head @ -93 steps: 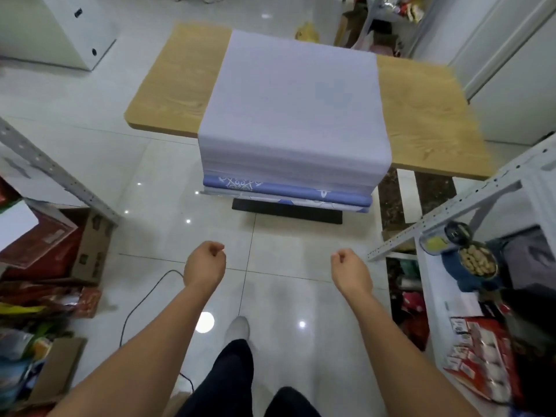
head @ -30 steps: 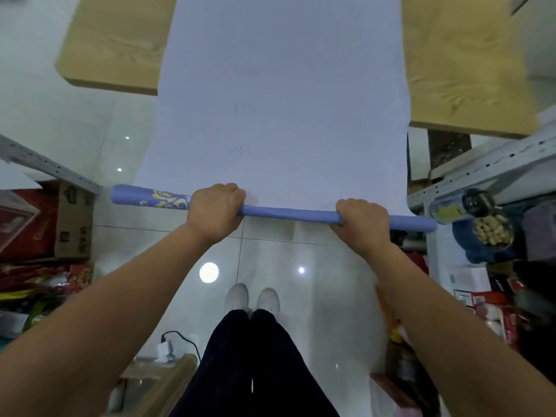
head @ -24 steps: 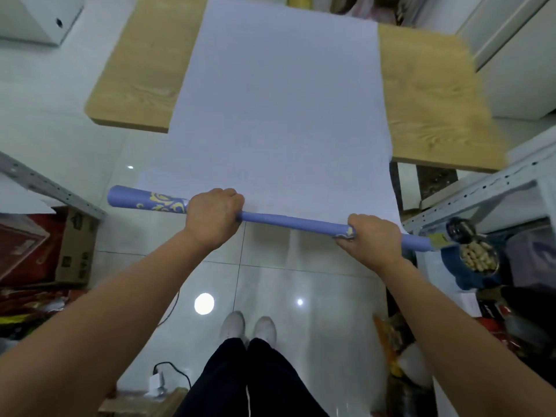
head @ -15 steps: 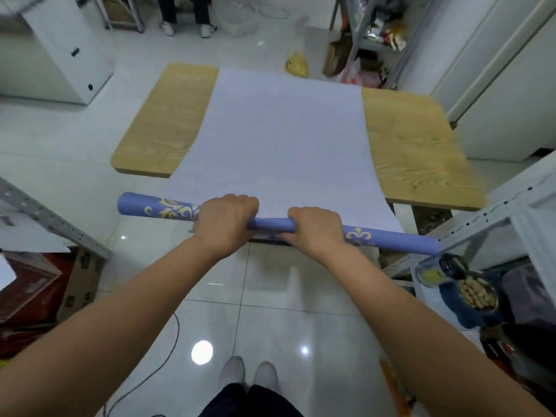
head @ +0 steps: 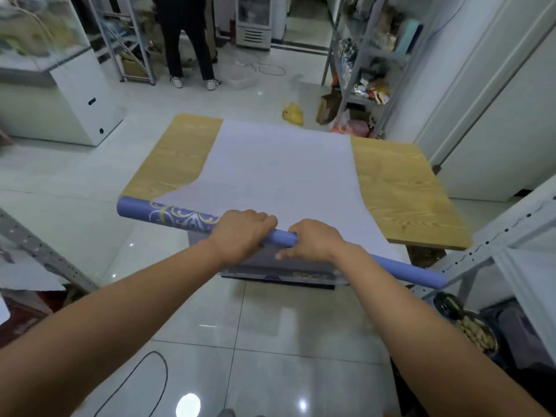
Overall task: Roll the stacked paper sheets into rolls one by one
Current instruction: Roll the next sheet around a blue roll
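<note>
The head camera is my 1 view here. The 2 hands sit close together near the middle of the roll (head: 282,238), which lies across the near edge of the table (head: 400,194), slanting from far left to near right. The left hand (head: 240,233) has its fingers curled over the top of the roll and grasps it. The right hand (head: 313,242) grasps it too, fingers on top and the thumb showing underneath. I judge they hold the middle so the long tube turns evenly and does not cone at 1 end. The unrolled part of the sheet (head: 282,176) runs back over the table, white side up, so the blue patterned side ends up outward on the roll. Below the hands the stack (head: 301,267) shows at the table's near side, which keeps the next sheet within reach. A rack (head: 493,251) stands just beside the roll's right end, and I would watch that end. A person (head: 186,40) stands far behind, well apart.
</note>
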